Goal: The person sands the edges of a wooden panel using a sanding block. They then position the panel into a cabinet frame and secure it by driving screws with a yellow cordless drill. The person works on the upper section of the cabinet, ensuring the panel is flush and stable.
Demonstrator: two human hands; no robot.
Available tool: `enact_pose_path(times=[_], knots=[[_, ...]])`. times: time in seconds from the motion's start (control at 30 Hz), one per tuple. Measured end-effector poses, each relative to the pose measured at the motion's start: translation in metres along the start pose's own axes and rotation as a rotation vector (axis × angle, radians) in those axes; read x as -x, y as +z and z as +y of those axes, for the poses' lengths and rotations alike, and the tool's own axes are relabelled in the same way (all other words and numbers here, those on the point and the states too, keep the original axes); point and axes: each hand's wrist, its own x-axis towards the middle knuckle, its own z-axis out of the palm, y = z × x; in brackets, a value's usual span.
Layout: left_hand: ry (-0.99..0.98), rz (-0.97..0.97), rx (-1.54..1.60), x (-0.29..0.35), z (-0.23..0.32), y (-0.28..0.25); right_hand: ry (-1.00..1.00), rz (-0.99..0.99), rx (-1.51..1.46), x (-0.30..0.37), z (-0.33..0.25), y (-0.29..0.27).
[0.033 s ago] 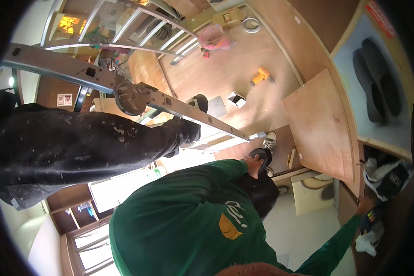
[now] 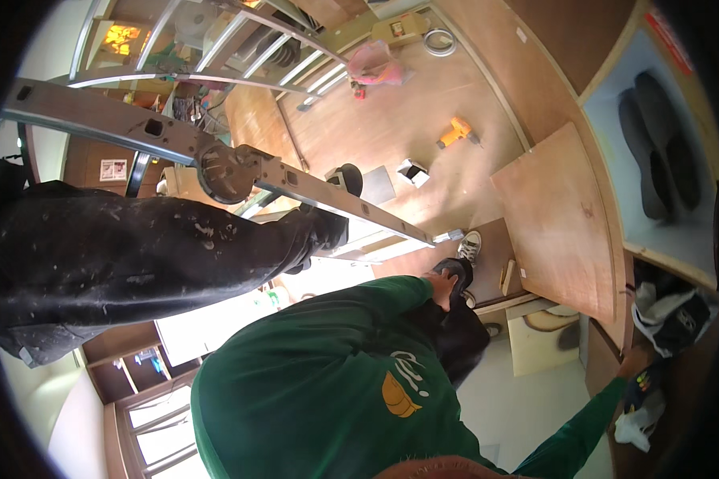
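Note:
My left hand [image 2: 446, 289] is closed, its fingers curled over a dark, rounded item [image 2: 458, 271] in front of my black trousers. Whether this is a cap or some other soft thing, I cannot tell. At the lower right, my right arm in its green sleeve reaches to a dark shelf. There my right hand [image 2: 633, 364] touches, or lies right beside, a black-and-white fabric bundle [image 2: 676, 319]. Next to that hand are a dark piece with coloured spots [image 2: 641, 385] and a crumpled white plastic bag [image 2: 636, 429]. Shadow hides the fingers of my right hand.
A metal ladder [image 2: 319, 195] crosses the left, bearing a person in paint-spotted black trousers [image 2: 136, 247]. An orange drill [image 2: 457, 132], small white box [image 2: 412, 172], pink bag [image 2: 375, 64] and wire coil [image 2: 439, 42] lie on the floor. Grey slippers [image 2: 655, 148] occupy an upper-right compartment.

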Motion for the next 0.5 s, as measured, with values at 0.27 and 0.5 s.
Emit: enact_pose_path(times=[0.27,0.5], knots=[[-0.004,0.194,0.175,-0.089,-0.012,0.042,0.042,0.216,-0.224,-0.018,-0.002,0.027],[-0.195,0.102,0.149,-0.072,0.035,-0.028,0.143,0.389,-0.152,-0.020,-0.015,-0.001]])
